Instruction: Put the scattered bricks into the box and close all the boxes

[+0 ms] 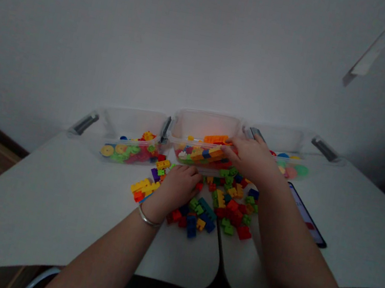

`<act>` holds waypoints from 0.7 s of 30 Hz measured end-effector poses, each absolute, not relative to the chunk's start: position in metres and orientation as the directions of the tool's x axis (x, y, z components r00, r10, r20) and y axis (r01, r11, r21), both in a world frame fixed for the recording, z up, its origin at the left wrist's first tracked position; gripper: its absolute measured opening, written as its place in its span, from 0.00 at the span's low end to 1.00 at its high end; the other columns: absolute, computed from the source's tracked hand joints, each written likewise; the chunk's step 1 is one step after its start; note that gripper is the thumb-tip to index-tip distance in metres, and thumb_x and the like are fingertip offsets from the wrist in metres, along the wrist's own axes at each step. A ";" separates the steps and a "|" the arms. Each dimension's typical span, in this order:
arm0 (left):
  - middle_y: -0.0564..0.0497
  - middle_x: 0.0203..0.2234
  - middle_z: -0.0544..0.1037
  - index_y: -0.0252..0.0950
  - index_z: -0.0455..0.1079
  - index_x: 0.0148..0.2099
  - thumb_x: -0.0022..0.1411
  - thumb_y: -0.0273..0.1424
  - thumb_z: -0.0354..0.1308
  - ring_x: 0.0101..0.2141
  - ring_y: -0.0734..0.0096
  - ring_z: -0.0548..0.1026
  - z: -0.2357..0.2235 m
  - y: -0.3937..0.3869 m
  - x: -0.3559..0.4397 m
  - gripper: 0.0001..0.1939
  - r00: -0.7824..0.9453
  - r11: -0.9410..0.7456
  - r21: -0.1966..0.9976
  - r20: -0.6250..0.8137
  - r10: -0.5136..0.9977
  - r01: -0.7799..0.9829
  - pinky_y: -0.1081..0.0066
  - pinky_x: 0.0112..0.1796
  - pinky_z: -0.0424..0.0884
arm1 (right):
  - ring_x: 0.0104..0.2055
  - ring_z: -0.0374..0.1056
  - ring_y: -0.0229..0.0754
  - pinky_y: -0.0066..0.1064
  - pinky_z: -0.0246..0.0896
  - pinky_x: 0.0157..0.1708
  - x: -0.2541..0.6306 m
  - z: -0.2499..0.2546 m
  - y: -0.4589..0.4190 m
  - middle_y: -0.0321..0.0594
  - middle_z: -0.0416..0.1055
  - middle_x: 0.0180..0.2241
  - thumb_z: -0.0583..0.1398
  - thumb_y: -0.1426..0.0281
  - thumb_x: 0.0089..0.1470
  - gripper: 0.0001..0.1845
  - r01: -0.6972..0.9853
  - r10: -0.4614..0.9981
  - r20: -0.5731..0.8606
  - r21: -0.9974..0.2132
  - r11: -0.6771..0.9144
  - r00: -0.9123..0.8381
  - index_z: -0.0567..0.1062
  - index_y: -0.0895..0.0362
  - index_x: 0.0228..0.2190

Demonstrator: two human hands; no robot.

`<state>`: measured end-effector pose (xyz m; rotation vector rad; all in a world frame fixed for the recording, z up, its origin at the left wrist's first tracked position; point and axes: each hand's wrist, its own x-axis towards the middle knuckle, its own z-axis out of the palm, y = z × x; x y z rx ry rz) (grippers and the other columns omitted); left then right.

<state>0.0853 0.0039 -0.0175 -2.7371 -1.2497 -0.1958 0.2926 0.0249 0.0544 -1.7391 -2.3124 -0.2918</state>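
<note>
My left hand (181,184) reaches down into a loose pile of toy building bricks, its fingers curled. A red brick (199,186) shows at its fingertips; whatever lies under the fingers is hidden. My right hand (252,157) is at the front right of the middle clear plastic box (208,114), with thumb and forefinger apart and no brick plainly between them. Near those fingertips are an orange brick (215,139) and a slanting row of yellow, blue and orange bricks (207,154). Green bricks (226,227) and dark blue bricks (191,226) lie in the pile.
A left clear box (134,116) holds colourful pieces, and a right clear box (283,135) holds round ones. Beyond my right forearm lies a phone (308,219). Two white tabletops (178,265) meet at a dark gap, with a wall (196,40) behind.
</note>
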 end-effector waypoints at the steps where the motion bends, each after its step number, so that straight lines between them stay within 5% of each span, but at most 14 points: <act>1: 0.44 0.41 0.76 0.34 0.73 0.45 0.62 0.34 0.59 0.44 0.54 0.75 -0.018 0.004 0.086 0.11 0.654 -0.654 -0.063 0.169 0.737 0.754 0.57 0.43 0.71 | 0.51 0.69 0.54 0.51 0.47 0.60 0.292 0.055 0.024 0.52 0.77 0.46 0.44 0.56 0.65 0.29 0.961 0.914 0.305 0.008 0.277 -0.266 0.75 0.61 0.47; 7: 0.45 0.40 0.77 0.35 0.73 0.43 0.61 0.33 0.60 0.43 0.56 0.75 -0.017 0.005 0.085 0.09 0.654 -0.664 0.000 0.175 0.736 0.747 0.59 0.44 0.71 | 0.47 0.71 0.54 0.46 0.57 0.52 0.290 0.065 0.021 0.51 0.78 0.44 0.44 0.60 0.65 0.26 0.964 0.896 0.390 -0.070 0.256 -0.210 0.77 0.60 0.45; 15: 0.47 0.34 0.78 0.36 0.68 0.44 0.63 0.33 0.57 0.37 0.63 0.77 -0.018 0.006 0.084 0.08 0.454 -0.588 0.378 0.389 0.802 0.715 0.65 0.37 0.72 | 0.41 0.73 0.47 0.36 0.62 0.42 0.288 0.076 0.005 0.45 0.79 0.39 0.48 0.65 0.62 0.19 0.866 0.825 0.558 -0.367 0.340 -0.088 0.77 0.57 0.41; 21: 0.48 0.36 0.77 0.37 0.64 0.47 0.63 0.31 0.56 0.35 0.67 0.76 -0.026 0.008 0.085 0.10 0.322 -0.575 0.568 0.488 0.811 0.589 0.66 0.37 0.73 | 0.33 0.71 0.40 0.30 0.60 0.34 0.276 0.074 -0.002 0.39 0.78 0.33 0.54 0.66 0.59 0.13 0.777 0.846 0.490 -0.441 0.449 -0.210 0.78 0.56 0.36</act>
